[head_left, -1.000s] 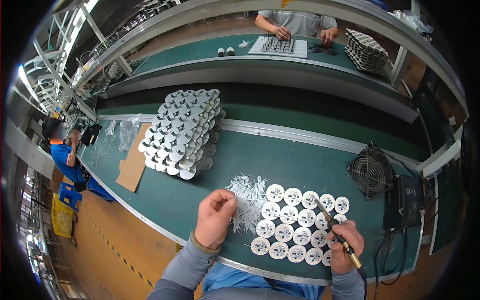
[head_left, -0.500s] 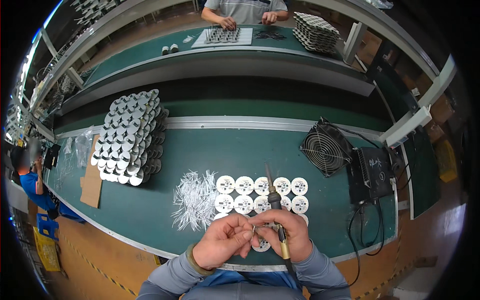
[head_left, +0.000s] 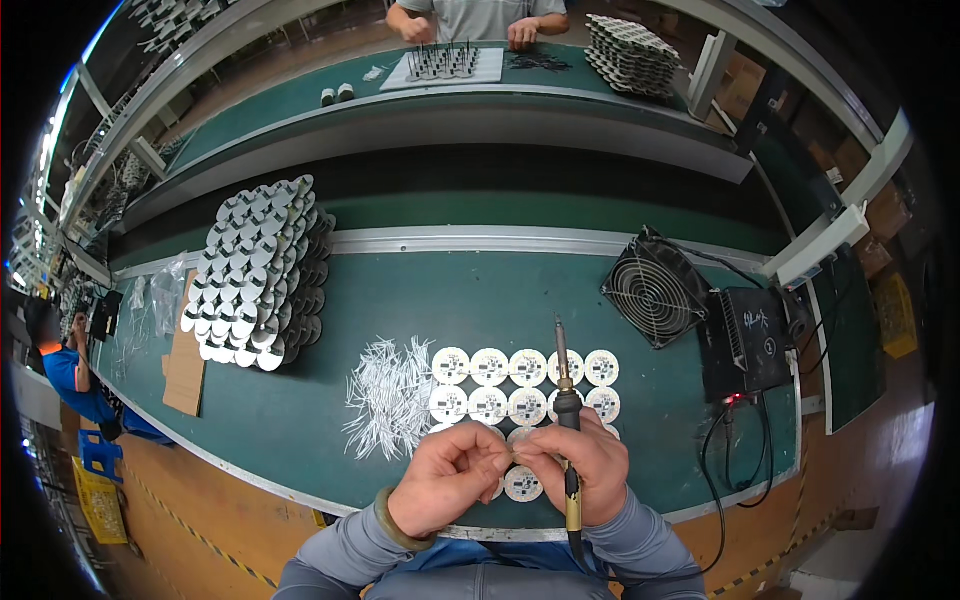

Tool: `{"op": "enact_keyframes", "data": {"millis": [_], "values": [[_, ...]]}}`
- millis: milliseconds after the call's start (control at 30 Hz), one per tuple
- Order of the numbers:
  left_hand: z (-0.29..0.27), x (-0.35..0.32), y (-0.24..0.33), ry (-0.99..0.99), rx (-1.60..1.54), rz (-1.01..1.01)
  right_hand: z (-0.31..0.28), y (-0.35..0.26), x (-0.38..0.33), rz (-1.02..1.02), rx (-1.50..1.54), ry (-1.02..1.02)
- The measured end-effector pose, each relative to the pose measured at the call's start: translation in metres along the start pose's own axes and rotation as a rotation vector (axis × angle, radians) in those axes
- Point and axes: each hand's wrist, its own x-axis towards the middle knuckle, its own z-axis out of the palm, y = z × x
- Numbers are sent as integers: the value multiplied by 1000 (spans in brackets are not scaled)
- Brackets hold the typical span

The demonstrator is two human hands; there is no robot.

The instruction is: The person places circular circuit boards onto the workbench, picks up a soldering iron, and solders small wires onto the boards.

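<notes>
My right hand [head_left: 582, 462] is closed around a soldering iron [head_left: 567, 400], which stands almost upright between the fingers with its metal tip pointing away from me. Its thumb and forefinger are also pinched together, close to the fingertips of my left hand [head_left: 452, 476]. That left hand is closed in a pinch; whatever sits between its fingertips is too small to make out. Under and beyond both hands lie rows of round white circuit boards [head_left: 489, 367] with small dark parts. The nearer boards are partly covered by my hands. Left of them spreads a loose pile of short white wires [head_left: 388, 398].
A tall stack of round-board panels [head_left: 250, 270] stands at the left beside brown cardboard [head_left: 186, 370]. At the right are a black fan [head_left: 652, 290] and a black soldering station [head_left: 742, 345] with cables. Across the bench, a person works at a pin-filled white board [head_left: 442, 70].
My right hand and the soldering iron have shifted slightly right, and the iron stands more upright. The thin pale piece seen between the fingertips is now hidden. Across the bench, the person's hand has lifted off the pins.
</notes>
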Motion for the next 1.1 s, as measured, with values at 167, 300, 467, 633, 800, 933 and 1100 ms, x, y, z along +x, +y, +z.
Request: {"op": "enact_keyframes", "data": {"millis": [167, 300, 467, 633, 800, 933, 1100], "values": [[-1, 2, -4, 17, -10, 27, 0, 0, -2, -1, -28, 5], [-2, 2, -4, 29, 3, 27, -3, -3, -2, 25, -52, -17], [-1, 2, -5, 47, 100, 89, -2, -2, -1, 42, -38, -15], [0, 4, -1, 103, 394, 224, -2, 1, -3, 55, -25, -38], [2, 6, 7, 105, 669, 358, -5, 1, -3, 73, -3, -51], [0, 6, 4, 112, 885, 474, -20, -4, -5, 89, -63, -88], [-4, 14, -4, 139, 1236, 552, -38, -6, -33, -22, -78, 44]]}}
